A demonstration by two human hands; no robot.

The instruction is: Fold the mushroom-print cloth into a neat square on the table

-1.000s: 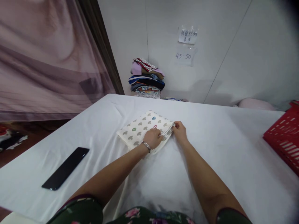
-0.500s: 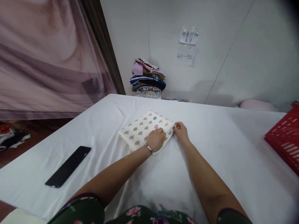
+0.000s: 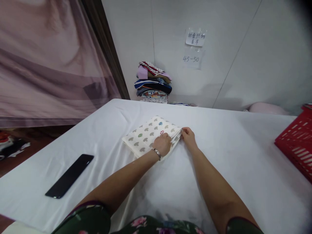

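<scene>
A folded cream cloth (image 3: 147, 135) printed with grey, green, blue and red shapes lies on the white-covered table (image 3: 231, 162). My left hand (image 3: 162, 144), with a bracelet at the wrist, rests on the cloth's near right part, fingers curled down onto it. My right hand (image 3: 188, 137) pinches the cloth's right corner between thumb and fingers.
A black phone (image 3: 70, 175) lies on the table at the left. A red slatted basket (image 3: 296, 143) stands at the right edge. A stack of folded clothes (image 3: 153, 82) sits against the far wall beneath paper notes. A pink curtain hangs on the left.
Both hands have stayed at the cloth's right edge with only small shifts. The cloth has not visibly moved.
</scene>
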